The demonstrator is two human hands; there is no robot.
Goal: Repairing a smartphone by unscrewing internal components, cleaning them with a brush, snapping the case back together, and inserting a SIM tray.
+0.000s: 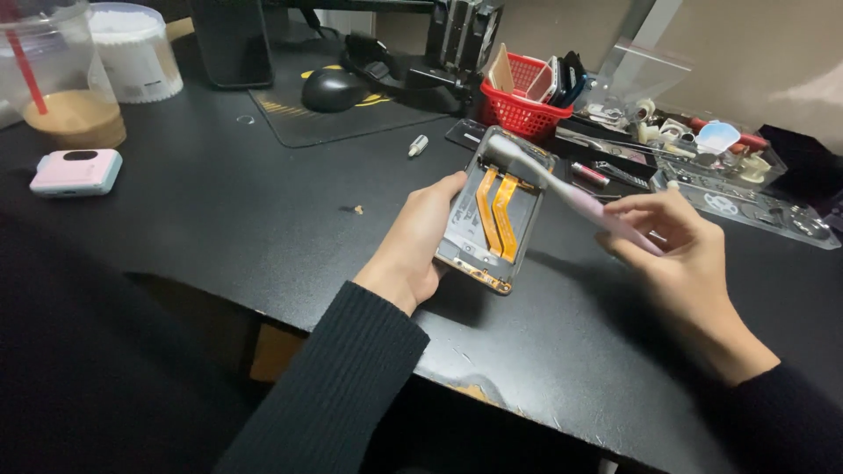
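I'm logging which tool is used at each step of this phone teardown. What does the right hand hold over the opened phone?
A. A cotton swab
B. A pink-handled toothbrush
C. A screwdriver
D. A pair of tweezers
B: the right hand grips a toothbrush with a pale pink handle, its bristled head resting at the top edge of the opened phone, which the left hand holds.

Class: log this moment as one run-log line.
left hand: holds opened phone | right hand: holds toothbrush, head on phone top | desk: red basket, mouse
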